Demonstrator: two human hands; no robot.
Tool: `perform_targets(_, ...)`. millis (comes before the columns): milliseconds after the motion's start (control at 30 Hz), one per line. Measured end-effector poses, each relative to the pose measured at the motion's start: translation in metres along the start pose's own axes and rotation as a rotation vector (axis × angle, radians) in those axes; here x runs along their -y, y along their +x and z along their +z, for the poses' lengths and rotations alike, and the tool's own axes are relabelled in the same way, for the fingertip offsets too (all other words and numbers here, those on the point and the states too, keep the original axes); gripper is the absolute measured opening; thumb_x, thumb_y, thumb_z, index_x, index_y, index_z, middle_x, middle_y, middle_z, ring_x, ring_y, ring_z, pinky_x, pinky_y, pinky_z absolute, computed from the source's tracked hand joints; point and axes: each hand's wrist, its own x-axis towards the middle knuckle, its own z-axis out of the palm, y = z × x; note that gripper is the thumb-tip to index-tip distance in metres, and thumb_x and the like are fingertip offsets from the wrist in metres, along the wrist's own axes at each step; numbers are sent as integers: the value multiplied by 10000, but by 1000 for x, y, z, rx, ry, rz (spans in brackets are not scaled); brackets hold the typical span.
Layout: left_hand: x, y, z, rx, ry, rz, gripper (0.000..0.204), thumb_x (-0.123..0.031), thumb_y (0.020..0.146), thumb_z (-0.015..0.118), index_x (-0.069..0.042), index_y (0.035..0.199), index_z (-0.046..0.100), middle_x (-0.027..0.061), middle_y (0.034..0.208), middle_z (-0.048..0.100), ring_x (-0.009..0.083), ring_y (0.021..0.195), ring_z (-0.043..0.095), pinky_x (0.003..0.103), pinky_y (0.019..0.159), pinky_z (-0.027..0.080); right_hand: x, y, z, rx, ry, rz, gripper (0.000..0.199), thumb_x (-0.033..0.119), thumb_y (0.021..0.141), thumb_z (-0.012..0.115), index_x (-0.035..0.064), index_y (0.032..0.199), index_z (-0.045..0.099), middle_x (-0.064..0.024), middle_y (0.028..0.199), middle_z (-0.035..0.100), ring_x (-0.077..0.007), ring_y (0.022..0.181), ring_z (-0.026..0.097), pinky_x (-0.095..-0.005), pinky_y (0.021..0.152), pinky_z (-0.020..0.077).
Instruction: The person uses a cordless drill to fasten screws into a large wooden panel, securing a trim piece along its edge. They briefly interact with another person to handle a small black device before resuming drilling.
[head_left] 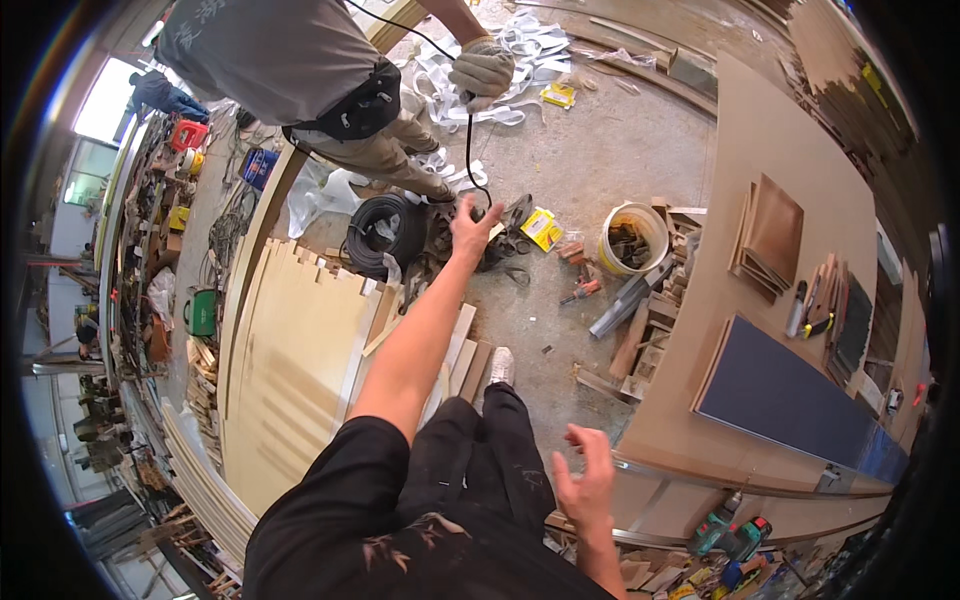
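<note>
The person's left hand (472, 232) is hovering over the floor (560, 330) at the end of an outstretched arm, its thumb and a finger standing apart. A black cord (469, 150) is hanging down to these fingertips from the gloved hand (482, 70) of a co-worker (280, 70), which is closing around it. Whether the left hand is gripping the cord or only lying close to it, one cannot tell, since the cord's lower end is blending into dark material behind. The right hand (588, 478) is hanging bare beside the person's thigh, holding nothing, its fingers loosely bent and apart, near the edge of the worktop (750, 120).

Just left of the left hand, a black coil (405, 250) is lying on the floor, and pale wooden panels (300, 340) are spreading out below it. To the right, a yellow box (541, 229) is lying near the hand, and farther over a white bucket (608, 258) is standing beside wood offcuts (655, 330). White strips (500, 50) are lying in a tangle beyond the gloved hand. On the worktop, brown sheets (775, 230) are resting near a dark blue panel (790, 395). A green and black drill (712, 535) is lying toward the lower right.
</note>
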Motion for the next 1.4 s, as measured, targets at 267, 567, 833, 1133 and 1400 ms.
perform_targets(267,-3,46,40,290,-423,-243,671,-396,896,801,-57,1402,520,134,1380,607,219,1209,601,339,893,508,7,90,69,-81,152,204,396,24,870,708,-7,1256,623,-147,1051,639,-288,913,634,-383,856,528)
perform_targets(567,-30,124,91,621,-408,-41,509,-451,1111,467,-31,1041,745,48,883,721,121,776,653,272,693,522,-90,230,160,-87,414,402,364,289,1029,640,47,1300,628,-102,1131,686,-216,979,674,-355,838,527)
perform_targets(833,-75,18,34,635,-850,-404,440,-388,1104,543,15,1013,694,58,970,729,120,819,689,296,758,565,-84,399,177,-314,1456,692,533,463,1136,352,10,1180,630,-126,1116,716,-225,992,672,-390,854,535)
perform_targets(1133,-79,146,-98,230,4,7,379,-176,866,790,-33,1191,657,127,1127,691,304,1101,652,403,991,489,36,550,46,-734,904,97,358,362,1136,434,102,899,506,56,697,313,-89,573,267,-268,528,244)
perform_targets(1400,-70,233,-170,-294,805,19,684,-268,872,763,-28,1451,489,176,1476,496,385,1388,405,557,1142,319,157,593,73,463,140,-924,402,442,959,676,43,918,648,-96,731,513,-272,616,563,-378,542,431)
